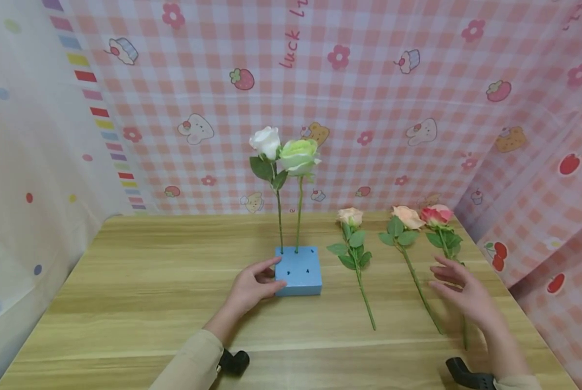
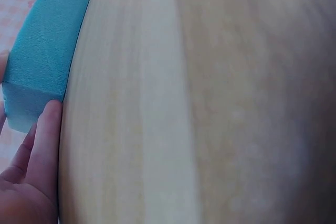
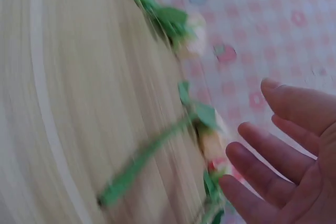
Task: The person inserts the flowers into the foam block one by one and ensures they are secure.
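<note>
A light-blue foam block (image 1: 298,279) with small dark holes in its top sits on the table. A white rose (image 1: 265,142) and a pale green rose (image 1: 299,157) stand upright in its back part. My left hand (image 1: 252,284) grips the block's left side, thumb at the front corner and a finger farther back; in the left wrist view, fingers touch the foam (image 2: 47,40). Over at the right, my right hand (image 1: 468,295) hovers with fingers spread and holds nothing. It hides part of the stem of a pink-red rose (image 1: 437,215); a peach rose (image 1: 407,217) lies just left of it.
Between the block and the peach rose lies a cream rose (image 1: 351,217) with green leaves. All three lying stems point toward the front of the wooden table (image 1: 139,281). A pink checked cloth (image 1: 291,97) hangs behind, with more cloth at both sides.
</note>
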The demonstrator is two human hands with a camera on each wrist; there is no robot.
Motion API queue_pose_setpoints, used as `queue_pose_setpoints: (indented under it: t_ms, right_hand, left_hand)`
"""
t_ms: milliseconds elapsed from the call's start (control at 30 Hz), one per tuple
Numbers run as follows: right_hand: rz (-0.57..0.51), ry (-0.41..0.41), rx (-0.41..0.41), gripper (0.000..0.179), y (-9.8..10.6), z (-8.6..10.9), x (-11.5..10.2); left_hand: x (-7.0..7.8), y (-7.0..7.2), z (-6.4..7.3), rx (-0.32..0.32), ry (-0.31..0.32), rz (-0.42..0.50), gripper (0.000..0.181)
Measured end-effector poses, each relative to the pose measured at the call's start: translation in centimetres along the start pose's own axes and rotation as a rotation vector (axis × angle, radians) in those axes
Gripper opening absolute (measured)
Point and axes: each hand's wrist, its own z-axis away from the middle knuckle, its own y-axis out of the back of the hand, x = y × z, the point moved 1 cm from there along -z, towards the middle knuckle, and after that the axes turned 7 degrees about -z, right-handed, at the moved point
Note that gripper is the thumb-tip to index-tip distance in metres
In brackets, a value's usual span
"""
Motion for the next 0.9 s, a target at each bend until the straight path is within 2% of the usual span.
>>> queue_pose_setpoints:
  t_ms: [133, 367, 600, 767, 900]
  right_hand:
    - [0.049, -0.058, 0.041, 0.063, 1.7, 0.8, 1.1]
    - [0.069, -0.004, 0.122, 0.057, 3.1, 1.8, 3.4]
    - [0.09, -0.102, 0.091, 0.061, 3.5, 2.4, 4.7]
    - [0.103, -0.183, 0.041, 0.064, 3.5, 2.6, 5.0]
    - [0.103, -0.216, 0.039, 0.063, 3.3, 2.7, 5.1]
  left_hand:
    - [-0.1, 0.1, 0.0, -0.004, 0.004, -0.002, 0.056]
    - [0.0, 0.1, 0.1, -0.002, 0.004, -0.001, 0.056]
    - [0.0, 0.0, 0.0, 0.012, -0.008, -0.014, 0.056]
    - [0.0, -0.1, 0.0, 0.011, -0.009, -0.026, 0.056]
    - [0.1, 0.0, 0.1, 0.002, -0.009, -0.019, 0.056]
